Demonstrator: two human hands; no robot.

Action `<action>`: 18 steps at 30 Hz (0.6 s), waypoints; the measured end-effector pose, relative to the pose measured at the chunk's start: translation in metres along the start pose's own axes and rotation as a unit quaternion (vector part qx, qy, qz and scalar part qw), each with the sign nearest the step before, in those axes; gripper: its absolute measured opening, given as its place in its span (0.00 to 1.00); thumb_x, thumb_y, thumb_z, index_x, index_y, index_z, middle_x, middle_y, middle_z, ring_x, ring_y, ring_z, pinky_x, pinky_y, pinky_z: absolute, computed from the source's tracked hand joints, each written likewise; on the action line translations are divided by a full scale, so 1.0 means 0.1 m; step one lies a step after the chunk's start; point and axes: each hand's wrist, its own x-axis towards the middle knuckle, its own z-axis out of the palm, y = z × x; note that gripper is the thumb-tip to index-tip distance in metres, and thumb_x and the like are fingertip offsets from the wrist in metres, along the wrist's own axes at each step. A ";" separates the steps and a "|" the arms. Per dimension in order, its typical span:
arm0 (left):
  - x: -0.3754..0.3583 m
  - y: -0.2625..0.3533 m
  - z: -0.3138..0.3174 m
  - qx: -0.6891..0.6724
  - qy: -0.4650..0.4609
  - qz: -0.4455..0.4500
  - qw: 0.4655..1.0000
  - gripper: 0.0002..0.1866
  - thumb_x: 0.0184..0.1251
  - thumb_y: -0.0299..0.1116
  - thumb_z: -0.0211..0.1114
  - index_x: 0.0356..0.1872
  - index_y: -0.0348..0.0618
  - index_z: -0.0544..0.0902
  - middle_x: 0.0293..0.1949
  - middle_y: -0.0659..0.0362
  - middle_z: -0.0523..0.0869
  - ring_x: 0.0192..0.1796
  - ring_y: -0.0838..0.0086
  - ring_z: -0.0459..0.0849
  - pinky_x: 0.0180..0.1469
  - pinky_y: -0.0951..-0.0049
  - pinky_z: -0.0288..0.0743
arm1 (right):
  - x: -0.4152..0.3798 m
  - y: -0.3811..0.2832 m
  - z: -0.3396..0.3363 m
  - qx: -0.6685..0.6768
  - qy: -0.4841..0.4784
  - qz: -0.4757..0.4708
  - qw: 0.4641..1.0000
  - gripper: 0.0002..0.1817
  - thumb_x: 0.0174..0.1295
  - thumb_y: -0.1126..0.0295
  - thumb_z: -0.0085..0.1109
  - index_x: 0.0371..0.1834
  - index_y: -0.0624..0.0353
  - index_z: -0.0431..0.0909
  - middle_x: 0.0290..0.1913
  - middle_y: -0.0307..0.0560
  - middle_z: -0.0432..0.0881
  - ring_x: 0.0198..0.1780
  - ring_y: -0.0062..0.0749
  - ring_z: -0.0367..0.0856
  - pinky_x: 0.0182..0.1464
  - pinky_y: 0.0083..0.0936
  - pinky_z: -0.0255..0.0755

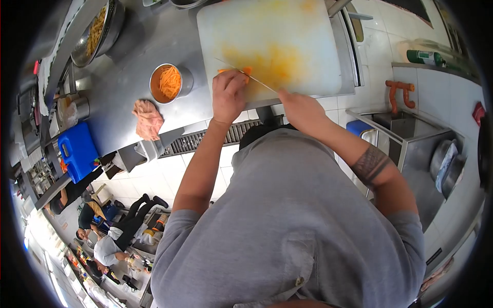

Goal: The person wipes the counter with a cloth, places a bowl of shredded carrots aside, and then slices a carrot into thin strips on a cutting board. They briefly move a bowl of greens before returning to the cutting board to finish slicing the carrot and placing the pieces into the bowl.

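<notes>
My right hand (303, 110) is closed round the handle of a knife (257, 81), whose thin blade slants up and left over the white cutting board (303, 36). With fingers curled, my left hand (228, 95) presses a piece of carrot (247, 73) onto the board near its front edge. The blade passes just beyond the left fingertips, at the carrot; whether it touches cannot be told. Orange-yellow stains mark the board. Left of it, a round metal container (186, 82) holds carrot strips (170, 83).
A crumpled pinkish cloth (147, 119) lies on the steel counter (134, 66) near its front edge. A metal bowl (110, 36) with yellowish shreds stands at the far left. A blue jerrycan (78, 151) is at the counter's left end. Other people (110, 249) work farther off at lower left.
</notes>
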 end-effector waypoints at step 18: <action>0.87 0.07 0.43 0.155 -0.295 -0.136 0.933 0.11 0.68 0.29 0.65 0.47 0.43 0.91 0.51 0.46 0.92 0.56 0.52 0.93 0.58 0.51 0.87 | -0.18 0.59 0.09 -0.047 0.156 0.094 0.982 0.13 0.81 0.64 0.51 0.58 0.62 0.71 0.39 0.75 0.87 0.45 0.79 0.86 0.48 0.69 0.77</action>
